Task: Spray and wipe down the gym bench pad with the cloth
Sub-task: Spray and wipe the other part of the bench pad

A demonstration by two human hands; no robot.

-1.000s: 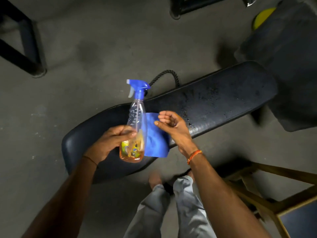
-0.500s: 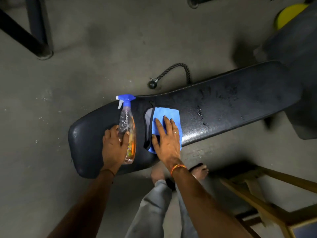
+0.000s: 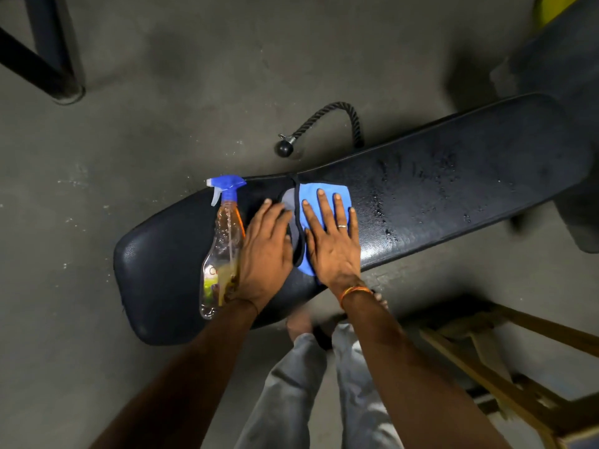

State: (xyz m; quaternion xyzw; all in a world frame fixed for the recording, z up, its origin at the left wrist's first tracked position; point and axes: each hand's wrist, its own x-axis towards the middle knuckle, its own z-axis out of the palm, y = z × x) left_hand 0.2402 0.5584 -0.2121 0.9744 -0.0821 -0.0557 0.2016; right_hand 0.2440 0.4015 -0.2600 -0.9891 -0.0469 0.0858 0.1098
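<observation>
A long black bench pad [image 3: 453,189] runs from lower left to upper right, its right part speckled with spray droplets. The clear spray bottle [image 3: 223,241], with amber liquid and a blue trigger head, lies on its side on the pad's left part. My left hand [image 3: 265,251] rests flat on the pad right beside the bottle, no longer around it, fingertips touching the grey edge of the cloth. The blue cloth [image 3: 327,196] lies spread on the pad at the seam. My right hand [image 3: 334,238] presses flat on it with fingers spread.
A black rope handle [image 3: 324,124] with a ball end lies on the concrete floor behind the bench. A dark metal frame leg [image 3: 48,59] stands far left. A wooden frame [image 3: 502,367] is at lower right. My grey trouser legs [image 3: 308,384] and feet are below the bench.
The bottle went from upright in my left hand to lying on the pad, and my left hand let go and slid right. My right hand flattened onto the cloth.
</observation>
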